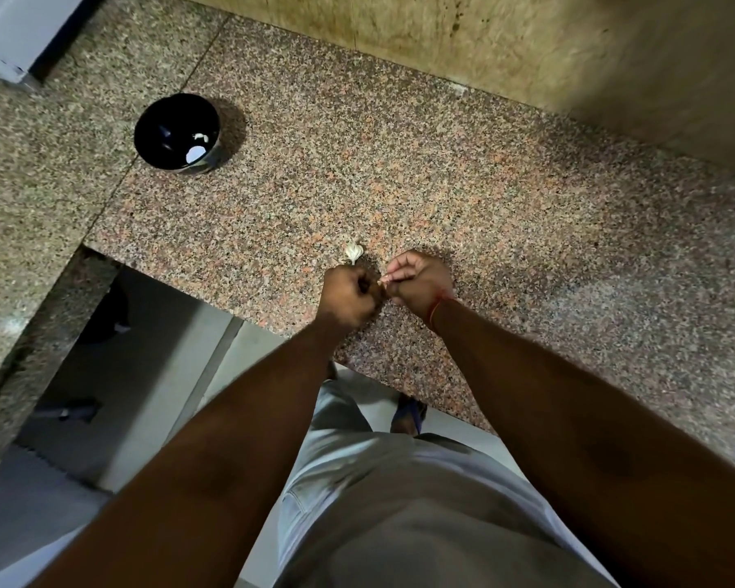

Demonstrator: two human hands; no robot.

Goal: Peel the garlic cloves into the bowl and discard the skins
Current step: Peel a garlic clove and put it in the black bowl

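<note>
My left hand [348, 295] and my right hand [420, 283] meet over the near part of the granite counter [442, 171]. Both have curled fingers that pinch a small garlic clove [382, 283] between them; only a pale tip of it shows. Just beyond my left hand a piece of garlic in white skin [353, 252] lies on the counter. A black bowl [177, 131] stands at the far left, with a pale peeled clove or two inside near its right wall.
A beige tiled wall [506, 48] rises behind the counter. The counter's front edge runs diagonally under my forearms, with an open gap and floor [145, 375] below at the left. A white appliance corner [5, 40] shows at the top left.
</note>
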